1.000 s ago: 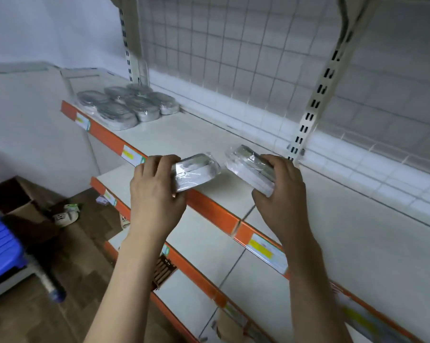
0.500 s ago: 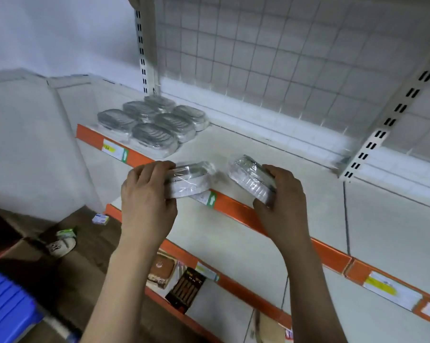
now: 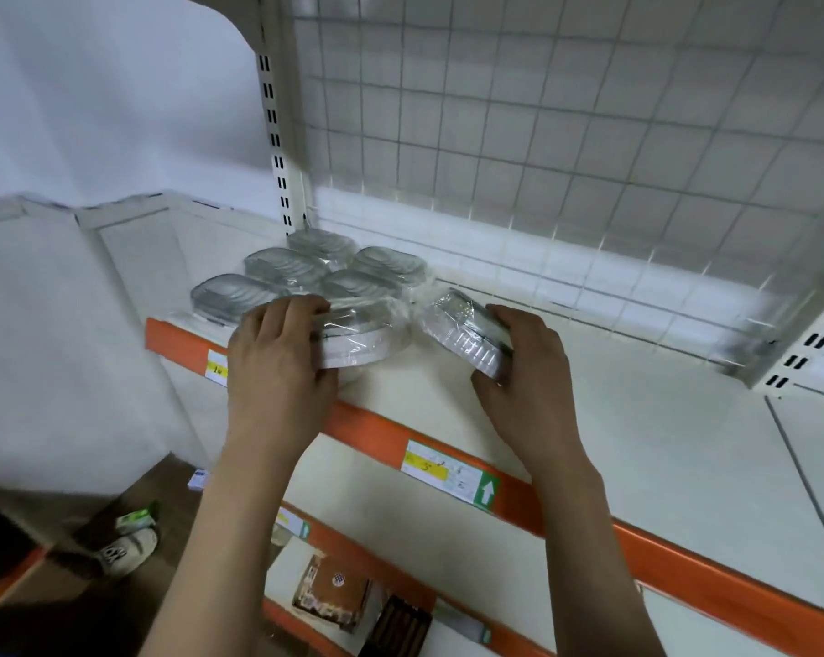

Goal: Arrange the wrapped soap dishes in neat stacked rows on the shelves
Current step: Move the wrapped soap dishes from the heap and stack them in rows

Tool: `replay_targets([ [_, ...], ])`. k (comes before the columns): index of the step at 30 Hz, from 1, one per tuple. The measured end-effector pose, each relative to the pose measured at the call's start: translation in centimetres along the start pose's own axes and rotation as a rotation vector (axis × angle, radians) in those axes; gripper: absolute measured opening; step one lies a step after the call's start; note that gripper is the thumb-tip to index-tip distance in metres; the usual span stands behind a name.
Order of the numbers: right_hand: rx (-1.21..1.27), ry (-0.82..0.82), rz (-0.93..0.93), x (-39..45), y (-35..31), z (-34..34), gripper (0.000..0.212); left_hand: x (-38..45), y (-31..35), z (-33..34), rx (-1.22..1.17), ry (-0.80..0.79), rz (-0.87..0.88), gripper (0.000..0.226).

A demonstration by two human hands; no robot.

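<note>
Holding one wrapped soap dish each, both hands work at the front-left part of the upper shelf (image 3: 590, 386).

Head view:
- Left hand (image 3: 277, 367): fingers curled over the near end of a wrapped soap dish (image 3: 358, 336). The dish lies roughly level, close above the shelf near its orange front edge (image 3: 367, 433); contact with the shelf cannot be determined.
- Right hand (image 3: 528, 367): fingers and thumb wrapped around a second wrapped dish (image 3: 464, 331), which is tilted, its far end raised. It sits just right of the left-hand dish, the two wraps nearly touching.
- Placed dishes (image 3: 301, 267): five are visible in the shelf's back-left corner, against the slotted upright (image 3: 277, 149) and wire grid back panel (image 3: 566, 135). They form two rows running front to back; whether any are stacked cannot be determined.

Task progress (judgement): early stage.
- Done: one small block at the left end.
- In hand: two dishes, apparently going in just right of that block.
- Left: most of the shelf toward its right edge is bare, and the lower shelf (image 3: 400, 505) carries none in view.

Other items: price label (image 3: 448, 471) on the front edge; boxed goods (image 3: 334, 590) on the lowest shelf; a shoe (image 3: 125, 552) on the floor.
</note>
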State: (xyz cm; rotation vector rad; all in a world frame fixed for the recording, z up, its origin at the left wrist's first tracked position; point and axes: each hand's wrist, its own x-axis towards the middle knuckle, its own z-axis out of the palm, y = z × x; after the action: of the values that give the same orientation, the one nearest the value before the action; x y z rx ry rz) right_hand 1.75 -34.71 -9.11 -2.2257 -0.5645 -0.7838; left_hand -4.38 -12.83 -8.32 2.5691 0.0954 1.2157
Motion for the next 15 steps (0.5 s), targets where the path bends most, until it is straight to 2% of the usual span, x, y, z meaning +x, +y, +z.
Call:
replay_targets([
  [7, -0.012, -0.004, -0.024, 3.8, 1.1, 3.1, 0.062, 4.2, -3.4, 2.8, -0.003, 0.010, -0.017, 0.050],
  [15, -0.050, -0.085, -0.028, 7.2, 0.8, 5.7, 0.061, 10.2, -8.0, 5.3, 0.001, -0.129, 0.040, 0.058],
])
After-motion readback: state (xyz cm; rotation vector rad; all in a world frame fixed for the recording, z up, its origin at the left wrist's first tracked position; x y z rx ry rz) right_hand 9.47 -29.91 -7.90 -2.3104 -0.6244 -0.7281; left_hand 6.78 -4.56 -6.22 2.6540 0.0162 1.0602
